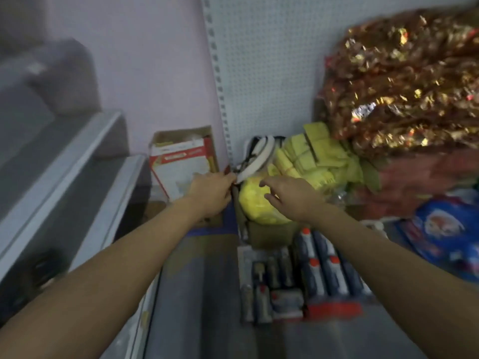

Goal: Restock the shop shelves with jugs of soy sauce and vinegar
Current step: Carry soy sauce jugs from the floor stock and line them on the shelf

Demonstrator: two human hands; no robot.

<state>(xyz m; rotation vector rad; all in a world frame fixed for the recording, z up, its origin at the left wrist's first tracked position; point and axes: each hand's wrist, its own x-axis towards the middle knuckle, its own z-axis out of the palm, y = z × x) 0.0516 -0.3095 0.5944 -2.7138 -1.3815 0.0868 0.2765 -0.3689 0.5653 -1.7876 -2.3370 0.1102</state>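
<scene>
No soy or vinegar jugs in sight yet. My left hand (211, 193) looks curled on something by the shelf upright (220, 99), too blurry to tell what; my right hand (293, 196) hovers loose-fingered over a yellow bag (255, 206). I'd clear space gently first.

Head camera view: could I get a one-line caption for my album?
Both hands, left and right, reach toward a yellow bundle on a crowded shop shelf.

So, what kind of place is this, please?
Most likely a small shop. A white perforated shelf back panel with a slotted upright stands behind, rows of red-capped tubes lie on display, and bulk bags of gold-wrapped goods are piled beside yellow packets.
</scene>
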